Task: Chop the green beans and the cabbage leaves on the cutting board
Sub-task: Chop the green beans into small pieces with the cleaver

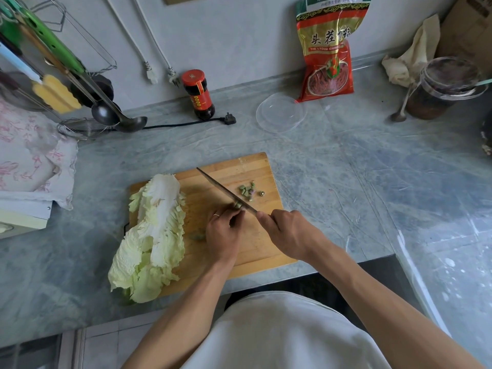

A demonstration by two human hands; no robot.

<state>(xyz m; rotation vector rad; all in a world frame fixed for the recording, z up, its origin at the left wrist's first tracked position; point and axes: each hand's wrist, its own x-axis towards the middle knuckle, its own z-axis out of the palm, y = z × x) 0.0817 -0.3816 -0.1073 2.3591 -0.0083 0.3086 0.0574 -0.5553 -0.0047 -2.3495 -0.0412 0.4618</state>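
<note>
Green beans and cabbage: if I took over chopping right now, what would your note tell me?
Right hand: grips the knife, blade angled across the cutting board.
Left hand: fingers curled, pinning the green beans at the blade.
Done: a small pile of cut bean pieces lies beyond the blade.
Left: the beans under the left hand, their ends sticking out beside it, plus the cabbage leaves, still whole on the board's left side and overhanging its near edge.
</note>
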